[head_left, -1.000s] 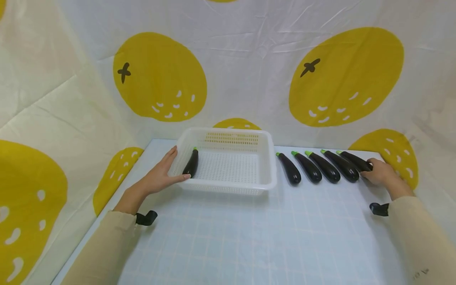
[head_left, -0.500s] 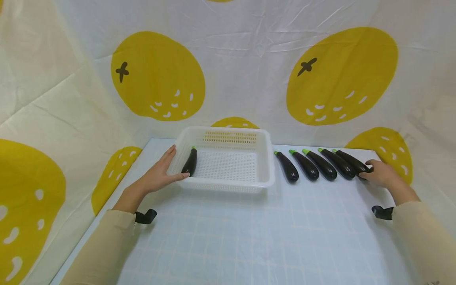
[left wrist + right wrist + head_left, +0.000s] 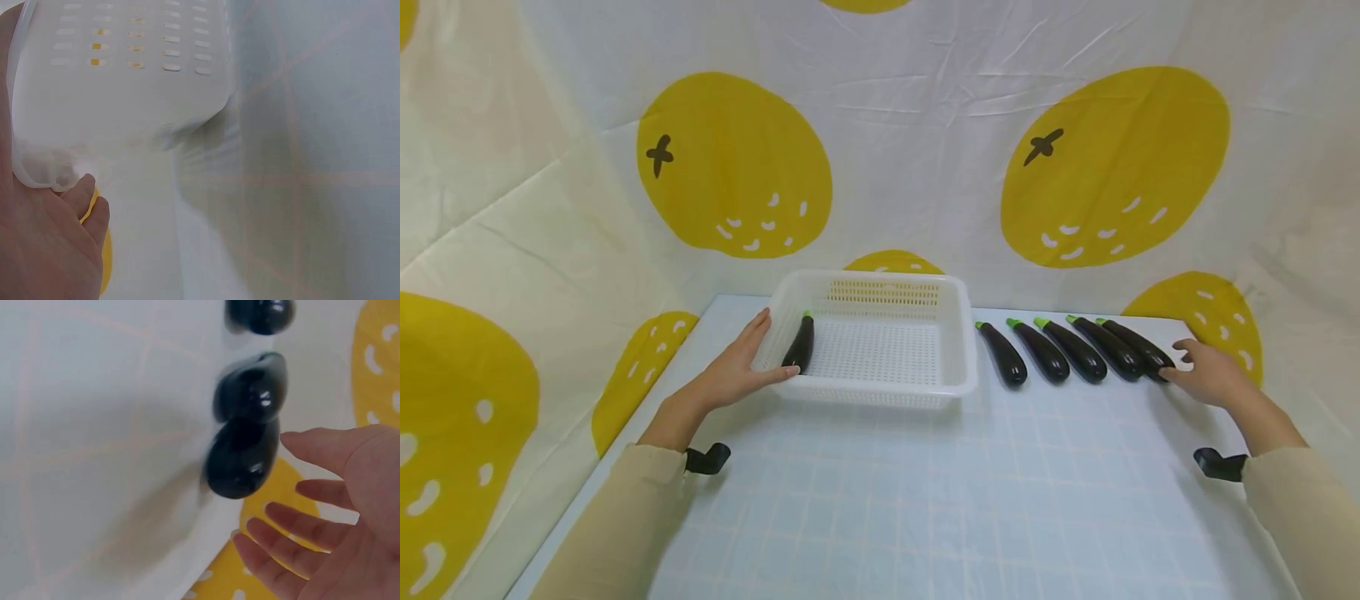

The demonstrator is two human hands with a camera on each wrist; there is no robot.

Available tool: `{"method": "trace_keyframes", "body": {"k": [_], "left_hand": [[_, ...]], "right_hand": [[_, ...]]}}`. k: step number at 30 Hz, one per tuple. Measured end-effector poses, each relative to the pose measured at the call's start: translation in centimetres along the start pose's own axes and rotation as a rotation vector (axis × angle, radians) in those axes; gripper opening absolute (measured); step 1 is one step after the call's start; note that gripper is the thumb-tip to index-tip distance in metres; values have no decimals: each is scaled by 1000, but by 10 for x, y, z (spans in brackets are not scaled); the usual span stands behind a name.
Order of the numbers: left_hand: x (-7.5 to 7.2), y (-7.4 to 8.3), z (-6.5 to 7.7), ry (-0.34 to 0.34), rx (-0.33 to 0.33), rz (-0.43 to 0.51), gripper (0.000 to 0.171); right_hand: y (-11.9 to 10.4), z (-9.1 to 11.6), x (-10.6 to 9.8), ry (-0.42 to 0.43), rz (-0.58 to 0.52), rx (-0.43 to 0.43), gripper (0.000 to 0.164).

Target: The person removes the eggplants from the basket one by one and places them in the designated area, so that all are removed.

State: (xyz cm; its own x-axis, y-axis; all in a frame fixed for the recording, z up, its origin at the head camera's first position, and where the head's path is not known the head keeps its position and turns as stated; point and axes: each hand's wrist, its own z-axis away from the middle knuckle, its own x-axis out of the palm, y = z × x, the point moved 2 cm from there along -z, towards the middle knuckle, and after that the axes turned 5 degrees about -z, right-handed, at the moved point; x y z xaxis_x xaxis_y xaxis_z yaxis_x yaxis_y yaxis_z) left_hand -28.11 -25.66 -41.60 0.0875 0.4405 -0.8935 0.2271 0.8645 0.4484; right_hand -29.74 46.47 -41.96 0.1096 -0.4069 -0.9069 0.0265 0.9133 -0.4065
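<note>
A white plastic basket (image 3: 880,387) has its left front corner held by my left hand (image 3: 730,371), thumb over the front rim and fingers along the left side. Inside it, one dark eggplant (image 3: 800,343) lies against the left wall, partly behind my thumb. Several more eggplants with green stem ends lie in a slanted row right of the basket. My right hand (image 3: 1210,375) is beside the rounded end of the rightmost eggplant (image 3: 1138,343). In the right wrist view, its fingers (image 3: 300,525) are spread with nothing between them, and that eggplant (image 3: 240,462) touches its neighbour (image 3: 250,394).
The table has a pale blue checked cover (image 3: 925,483). A white curtain (image 3: 917,167) printed with yellow fruit hangs behind the table and along its sides, close to the basket's back. The right table edge passes just beyond my right hand.
My right hand has let go of the rightmost eggplant and drawn back a little to the right. That eggplant now lies closer against its neighbour. My left hand stays on the basket.
</note>
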Motion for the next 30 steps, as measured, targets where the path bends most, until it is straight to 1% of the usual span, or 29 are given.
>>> {"method": "trace_keyframes", "body": {"k": [3, 6, 10, 12, 20, 26, 30], "left_hand": [[-1, 0, 0, 3, 1, 2, 122], [0, -1, 0, 5, 0, 1, 122], [1, -1, 0, -3, -2, 2, 122], [1, -1, 0, -3, -2, 1, 122], [0, 0, -1, 3, 3, -9, 122], [1, -2, -1, 0, 3, 0, 122], [2, -3, -1, 4, 0, -2, 123]], "right_hand": [[-10, 4, -2, 14, 10, -32, 72], [-23, 8, -4, 23, 16, -46, 72], [-45, 15, -4, 32, 23, -62, 72], [-57, 18, -3, 43, 17, -92, 70], [-111, 24, 7, 62, -33, -241, 62], [-148, 26, 17, 45, -46, -298, 64], [-174, 29, 24, 49, -53, -348, 61]]}}
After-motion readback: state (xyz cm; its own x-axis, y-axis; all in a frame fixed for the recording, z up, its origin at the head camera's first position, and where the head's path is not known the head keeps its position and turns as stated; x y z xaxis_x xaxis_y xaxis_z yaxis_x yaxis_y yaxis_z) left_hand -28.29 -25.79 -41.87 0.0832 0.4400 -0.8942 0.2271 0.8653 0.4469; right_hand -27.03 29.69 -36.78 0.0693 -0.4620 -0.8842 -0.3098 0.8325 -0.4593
